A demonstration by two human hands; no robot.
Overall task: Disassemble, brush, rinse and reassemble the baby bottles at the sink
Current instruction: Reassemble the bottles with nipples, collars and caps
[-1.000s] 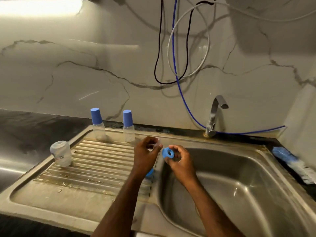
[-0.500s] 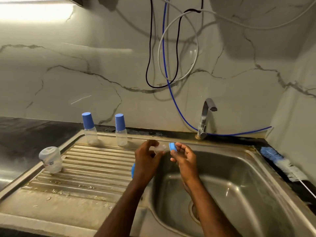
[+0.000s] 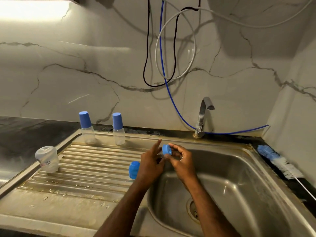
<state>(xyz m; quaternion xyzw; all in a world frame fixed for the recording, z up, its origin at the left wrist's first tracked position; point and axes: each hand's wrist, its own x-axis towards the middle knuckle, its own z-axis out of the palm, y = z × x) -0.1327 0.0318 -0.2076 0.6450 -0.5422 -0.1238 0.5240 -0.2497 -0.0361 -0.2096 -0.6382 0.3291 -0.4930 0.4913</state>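
My right hand (image 3: 183, 160) pinches a blue screw ring (image 3: 166, 149) above the left rim of the sink basin (image 3: 239, 177). My left hand (image 3: 150, 162) meets it from the left, index finger pointing up, the other fingers curled at a clear teat (image 3: 162, 155) under the ring; the teat is barely visible. A blue cap (image 3: 134, 169) lies on the drainboard (image 3: 82, 168) beside my left wrist. A clear bottle body (image 3: 47, 159) stands at the drainboard's left edge. Two capped baby bottles (image 3: 87, 129) (image 3: 118, 131) stand at the back.
A blue and white bottle brush (image 3: 277, 160) lies on the dark counter right of the sink. The tap (image 3: 204, 115) stands behind the basin, with no water running. Cables and a blue hose (image 3: 168, 93) hang on the marble wall. The drain (image 3: 195, 211) sits low in the basin.
The ring has turned in my right hand and the hands have closed together. The teat, plainly held out in my left fingers before, now sits against the ring. My left index finger has straightened.
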